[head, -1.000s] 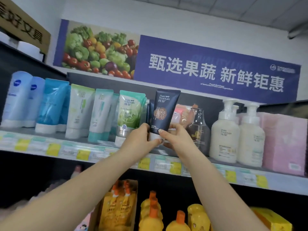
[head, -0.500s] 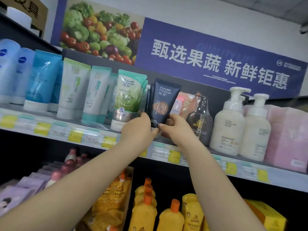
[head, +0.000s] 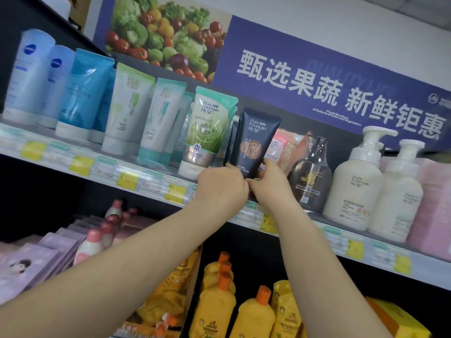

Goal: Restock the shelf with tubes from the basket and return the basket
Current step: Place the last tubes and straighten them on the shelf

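Note:
A dark navy tube (head: 256,140) with a copper circle stands upright on the top shelf (head: 80,164), cap down, in front of more navy tubes. My left hand (head: 220,189) and my right hand (head: 271,184) both hold its lower end from either side, fingers curled round it, hiding the cap. A green tube (head: 207,132) stands just to its left. The basket is out of sight.
White, teal and blue tubes (head: 85,93) line the shelf to the left. A dark glass bottle (head: 310,172) and white pump bottles (head: 356,184) stand to the right, then pink packs. Yellow bottles (head: 219,296) and pink items fill the shelf below.
Both hands have lowered the navy tube a little among the row on the shelf. The camera view has tilted and shifted left.

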Available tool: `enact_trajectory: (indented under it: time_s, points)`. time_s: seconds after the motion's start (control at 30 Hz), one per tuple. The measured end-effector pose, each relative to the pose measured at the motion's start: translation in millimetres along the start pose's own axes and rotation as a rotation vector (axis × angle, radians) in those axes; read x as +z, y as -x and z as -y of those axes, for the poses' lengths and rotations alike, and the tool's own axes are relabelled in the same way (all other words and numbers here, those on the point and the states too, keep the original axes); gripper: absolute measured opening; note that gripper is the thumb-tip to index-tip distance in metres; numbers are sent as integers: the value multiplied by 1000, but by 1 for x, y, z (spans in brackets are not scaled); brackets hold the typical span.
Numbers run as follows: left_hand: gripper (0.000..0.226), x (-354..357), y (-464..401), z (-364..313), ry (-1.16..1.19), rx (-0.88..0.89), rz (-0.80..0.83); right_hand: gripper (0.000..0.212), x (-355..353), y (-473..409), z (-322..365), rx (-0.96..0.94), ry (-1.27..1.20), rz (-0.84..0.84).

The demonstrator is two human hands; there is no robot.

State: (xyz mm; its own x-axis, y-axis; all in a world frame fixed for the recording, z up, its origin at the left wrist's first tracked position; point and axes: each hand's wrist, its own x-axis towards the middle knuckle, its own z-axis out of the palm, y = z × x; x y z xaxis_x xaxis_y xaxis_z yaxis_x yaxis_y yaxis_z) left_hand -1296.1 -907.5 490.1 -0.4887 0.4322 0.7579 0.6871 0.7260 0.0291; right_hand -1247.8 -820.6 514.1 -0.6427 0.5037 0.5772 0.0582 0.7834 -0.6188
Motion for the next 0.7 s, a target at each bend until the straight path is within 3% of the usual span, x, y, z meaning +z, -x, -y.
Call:
enact_trajectory:
  time_s: [0.33, 0.7]
  points:
    - [32, 0, 4, 1, 16, 16, -25, 46, -3, 6, 12, 8, 103, 44]
    - [45, 0, 6, 1, 94, -20, -55, 47, 0, 13, 22, 44, 189, 0]
